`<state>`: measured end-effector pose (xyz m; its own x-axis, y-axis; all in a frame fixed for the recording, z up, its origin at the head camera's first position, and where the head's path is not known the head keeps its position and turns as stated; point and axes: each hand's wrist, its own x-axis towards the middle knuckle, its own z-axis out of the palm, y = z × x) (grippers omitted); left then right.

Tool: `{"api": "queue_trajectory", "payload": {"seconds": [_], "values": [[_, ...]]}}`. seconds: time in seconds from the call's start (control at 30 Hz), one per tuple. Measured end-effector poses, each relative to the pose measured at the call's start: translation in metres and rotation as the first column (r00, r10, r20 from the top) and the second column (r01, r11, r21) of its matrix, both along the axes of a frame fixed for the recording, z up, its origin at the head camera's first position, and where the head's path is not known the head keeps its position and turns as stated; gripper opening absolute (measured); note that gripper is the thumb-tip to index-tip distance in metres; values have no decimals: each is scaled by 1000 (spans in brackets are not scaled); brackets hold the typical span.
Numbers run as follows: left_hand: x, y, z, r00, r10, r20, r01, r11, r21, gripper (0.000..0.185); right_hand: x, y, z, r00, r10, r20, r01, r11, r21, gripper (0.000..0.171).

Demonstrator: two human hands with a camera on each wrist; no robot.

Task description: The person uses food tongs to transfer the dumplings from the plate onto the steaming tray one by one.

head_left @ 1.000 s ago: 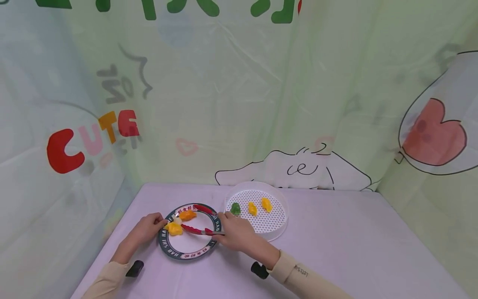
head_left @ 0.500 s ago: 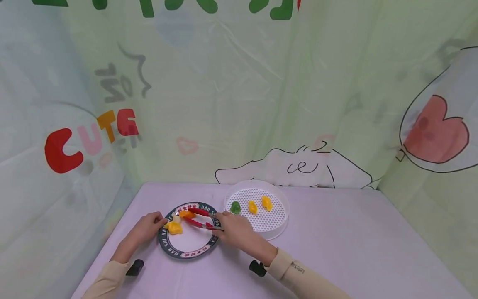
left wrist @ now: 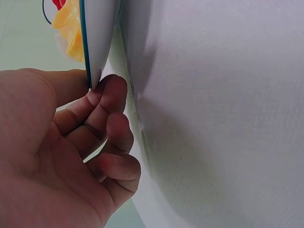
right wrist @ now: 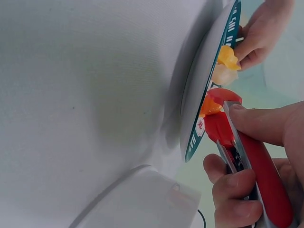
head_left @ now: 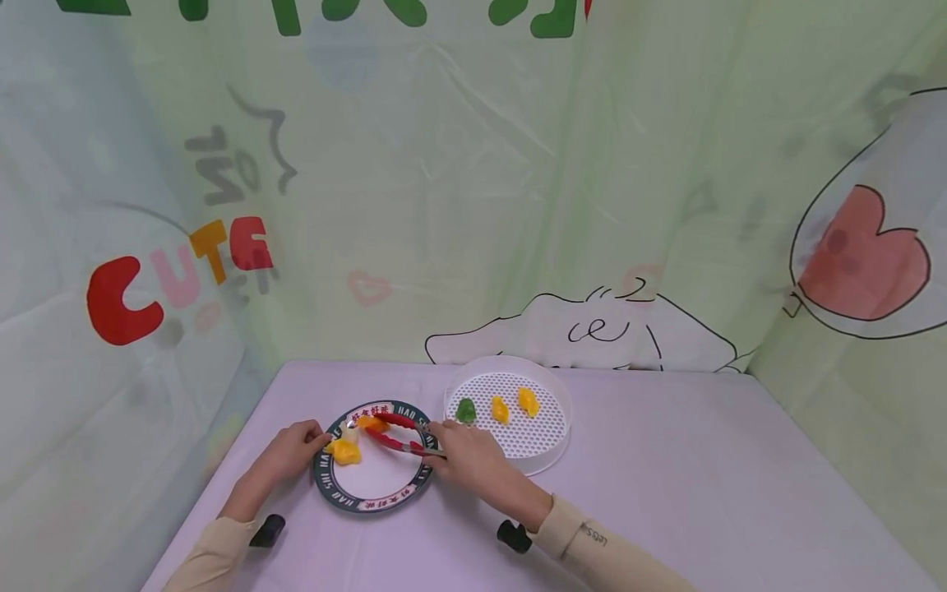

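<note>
Tongs (head_left: 395, 433) with red arms are gripped in the right hand (head_left: 466, 460), whose thumb and fingers curl around the handles; the tips close on an orange dumpling (head_left: 370, 423) at the far part of the plate (head_left: 373, 496). The left hand (head_left: 292, 452) pinches the plate's left rim, thumb on top and fingers curled under it, so the plate cannot slide. Beside the orange piece, a yellow dumpling (head_left: 344, 450) and a pale one touching it lie near the left rim.

Behind and to the right, touching the plate or just beside it, stands the white perforated tray (head_left: 551, 456) with a green dumpling (head_left: 465, 410) and two yellow dumplings (head_left: 514, 405). I judge that three pieces are already moved and three are left.

The tray has a raised rim, so the tongs must pass over it. The lilac table (head_left: 703, 493) is free on the right; the curtain (head_left: 481, 205) stands close behind.
</note>
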<state>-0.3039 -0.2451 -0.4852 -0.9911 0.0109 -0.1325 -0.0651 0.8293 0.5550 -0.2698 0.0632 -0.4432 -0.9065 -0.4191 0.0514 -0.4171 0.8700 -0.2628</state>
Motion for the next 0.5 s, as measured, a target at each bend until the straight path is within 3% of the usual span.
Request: {"api": "queue_trajectory", "payload": {"seconds": [0.5], "values": [[0, -1, -2, 1000, -9, -15, 9, 1000, 4, 19, 12, 24, 18, 998, -61, 12, 62, 994, -92, 50]]}}
